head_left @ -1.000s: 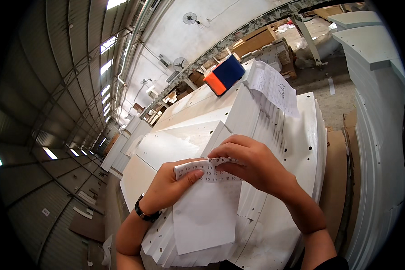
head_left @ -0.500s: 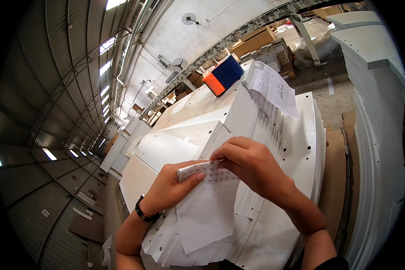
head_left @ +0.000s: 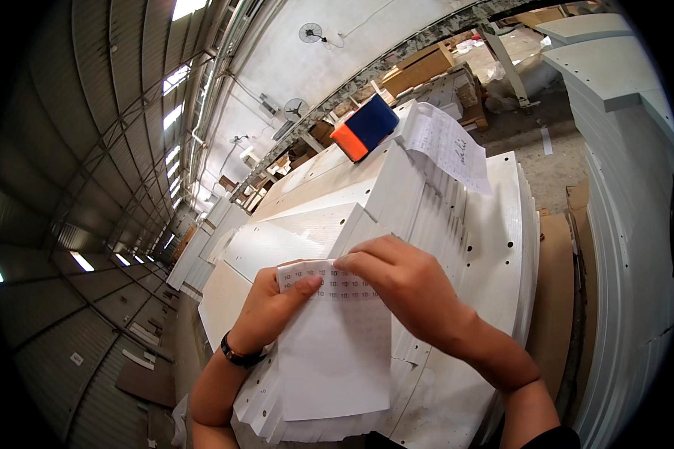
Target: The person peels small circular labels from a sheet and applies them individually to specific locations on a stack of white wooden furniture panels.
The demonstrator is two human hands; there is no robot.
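Note:
My left hand, with a dark band on its wrist, grips a white label sheet. Its thumb lies on the front, over rows of small printed numbers; the other fingers are hidden behind the paper. The sheet's lower part is blank and hangs down over a stack of white panels. My right hand is closed in a pinch at the sheet's top edge. Whether a single small label sits between those fingertips cannot be made out. Small printed labels also show on panel ends below the left wrist.
An orange and dark blue block-shaped object sits on the far panels. Beside it a handwritten paper drapes over the edge. Another tall stack of pale panels stands at the right. Brown cardboard lies between the stacks.
Both hands have shifted slightly left with the label sheet. The sheet now hangs straighter and faces me more squarely. My right fingertips have moved left along its top edge.

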